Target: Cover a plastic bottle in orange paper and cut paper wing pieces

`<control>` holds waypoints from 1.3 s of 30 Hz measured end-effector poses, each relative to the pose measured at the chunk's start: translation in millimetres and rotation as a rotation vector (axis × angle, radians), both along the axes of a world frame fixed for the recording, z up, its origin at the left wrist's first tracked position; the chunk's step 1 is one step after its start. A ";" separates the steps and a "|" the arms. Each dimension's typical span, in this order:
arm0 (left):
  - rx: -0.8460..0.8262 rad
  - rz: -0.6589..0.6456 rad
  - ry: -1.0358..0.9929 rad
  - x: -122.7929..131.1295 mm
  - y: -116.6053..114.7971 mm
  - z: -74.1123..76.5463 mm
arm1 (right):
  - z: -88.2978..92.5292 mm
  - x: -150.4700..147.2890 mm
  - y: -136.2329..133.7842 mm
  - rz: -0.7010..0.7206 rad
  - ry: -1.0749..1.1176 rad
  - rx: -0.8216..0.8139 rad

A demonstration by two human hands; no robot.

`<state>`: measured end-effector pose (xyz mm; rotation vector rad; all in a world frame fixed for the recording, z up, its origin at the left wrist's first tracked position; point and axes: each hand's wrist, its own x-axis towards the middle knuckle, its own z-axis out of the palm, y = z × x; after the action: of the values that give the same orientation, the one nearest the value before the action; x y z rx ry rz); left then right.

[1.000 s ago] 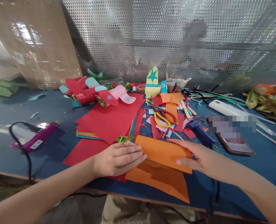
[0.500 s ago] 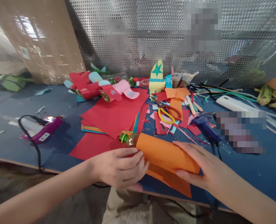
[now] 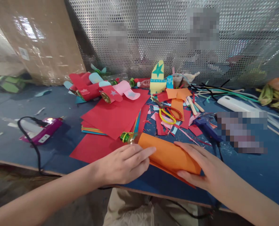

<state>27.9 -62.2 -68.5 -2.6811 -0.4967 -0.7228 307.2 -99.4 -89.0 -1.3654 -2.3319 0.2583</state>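
Note:
A clear plastic bottle [image 3: 132, 139] with a green cap [image 3: 124, 137] lies on its side near the table's front edge, its neck pointing left. Orange paper [image 3: 169, 152] is wrapped round its body, and one paper edge shows along the near side. My left hand [image 3: 125, 164] is closed at the neck end, with a finger stretched over the orange paper. At the far right end, my right hand [image 3: 204, 166] grips the wrapped bottle, fingers above and thumb on the near side. My left fingers partly hide the bottle's shoulder.
Red paper sheets [image 3: 116, 116] lie behind the bottle. Scissors [image 3: 169, 114] rest among paper scraps, with a blue glue gun [image 3: 207, 128] to their right. Left stands a purple power strip [image 3: 46, 131] with a black cord. Decorated paper models [image 3: 90, 89] and a cardboard sheet [image 3: 42, 40] are behind.
The loose flap of orange paper has been drawn up closer against the bottle. My left hand has shifted slightly, its finger now extended over the paper; my right hand stays almost in place.

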 end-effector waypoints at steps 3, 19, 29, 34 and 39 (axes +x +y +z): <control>-0.056 0.008 -0.023 5.1 2.1 5.6 | 0.6 1.9 -0.5 -0.005 0.014 -0.013; -0.236 -0.158 -0.017 10.0 33.7 2.0 | 21.5 -5.7 4.9 0.122 0.066 0.183; -0.271 -0.146 -0.042 9.3 34.3 1.1 | 18.2 -21.8 -16.2 0.089 -0.146 0.436; -0.293 -0.167 -0.082 9.3 37.1 -1.1 | 9.0 -29.8 -15.7 0.021 -0.073 0.397; -0.370 -0.172 -0.111 8.8 39.7 -1.6 | 6.6 -30.8 -13.7 -0.020 -0.033 0.419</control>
<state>36.7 -22.6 -70.1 -3.0705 -0.4708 -0.9091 276.5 -113.1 -82.4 -1.1868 -2.2308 -0.2498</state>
